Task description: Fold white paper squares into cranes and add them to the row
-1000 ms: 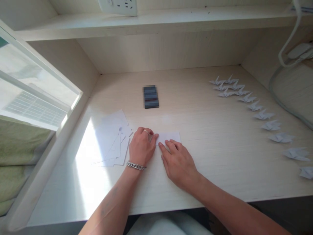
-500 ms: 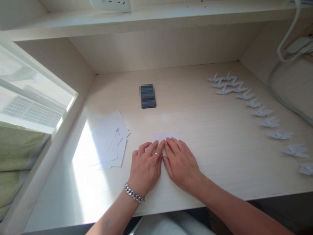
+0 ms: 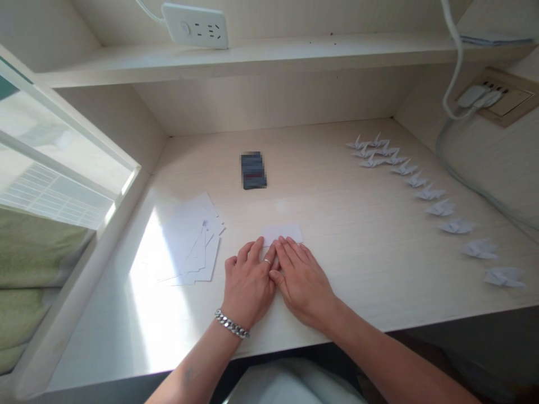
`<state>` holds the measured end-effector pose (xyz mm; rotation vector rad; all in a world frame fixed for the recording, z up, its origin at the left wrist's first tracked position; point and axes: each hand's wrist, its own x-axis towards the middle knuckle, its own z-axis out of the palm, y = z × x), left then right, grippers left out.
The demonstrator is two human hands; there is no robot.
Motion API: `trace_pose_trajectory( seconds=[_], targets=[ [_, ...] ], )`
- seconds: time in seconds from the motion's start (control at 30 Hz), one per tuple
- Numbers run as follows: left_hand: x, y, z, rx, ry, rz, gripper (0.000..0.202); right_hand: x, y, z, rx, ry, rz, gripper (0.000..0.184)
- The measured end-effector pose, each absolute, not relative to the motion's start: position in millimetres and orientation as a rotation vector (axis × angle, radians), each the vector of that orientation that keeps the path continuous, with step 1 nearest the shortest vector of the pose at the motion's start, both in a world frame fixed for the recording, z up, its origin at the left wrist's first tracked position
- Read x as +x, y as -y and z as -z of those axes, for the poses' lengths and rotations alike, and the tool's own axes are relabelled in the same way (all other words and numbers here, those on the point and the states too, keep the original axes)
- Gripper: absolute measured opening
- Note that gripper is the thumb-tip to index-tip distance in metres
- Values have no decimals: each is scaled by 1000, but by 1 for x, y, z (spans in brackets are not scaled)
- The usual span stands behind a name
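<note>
A small white piece of paper [image 3: 282, 232] lies flat on the desk, its lower part hidden beneath my fingers. My left hand [image 3: 251, 278], with a ring and a chain bracelet, rests on the paper's near left side, fingers bent slightly and apart. Beside it my right hand [image 3: 304, 279] lies flat over the near right side, its fingers stretched forward. The right thumb touches the left hand near the index finger. Neither hand grips anything. How the paper is folded under the hands cannot be seen.
Loose white paper sheets [image 3: 191, 241] overlap at the left, partly in sunlight. A dark blurred packet [image 3: 253, 171] lies farther back. Several white paper cranes [image 3: 441, 207] form a line along the right. A power strip [image 3: 196, 27] sits on the shelf [image 3: 269, 56]; cables hang at right.
The camera view has tilted up and shifted right, showing more of the shelf. My right thumb has moved left against the left hand, and more of the paper shows beyond the fingertips.
</note>
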<state>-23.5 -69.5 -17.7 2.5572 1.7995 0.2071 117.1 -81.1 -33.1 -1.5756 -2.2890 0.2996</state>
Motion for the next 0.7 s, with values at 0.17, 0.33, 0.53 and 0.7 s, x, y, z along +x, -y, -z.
trace_pose_trajectory(
  seconds=[0.17, 0.33, 0.53, 0.7],
  targets=[
    [-38, 81, 8, 2532, -1929, -160, 41, 117, 82, 34, -1596, 2289, -314, 60],
    [-35, 79, 16, 2535, -1879, -292, 42, 114, 81, 35, -1619, 2277, -335, 54],
    [-22, 72, 30, 2582, -1686, -350, 50, 124, 80, 36, -1634, 2275, -430, 53],
    [-16, 77, 21, 2606, -1724, -307, 44, 149, 84, 34, -1764, 2240, -373, 52]
  ],
)
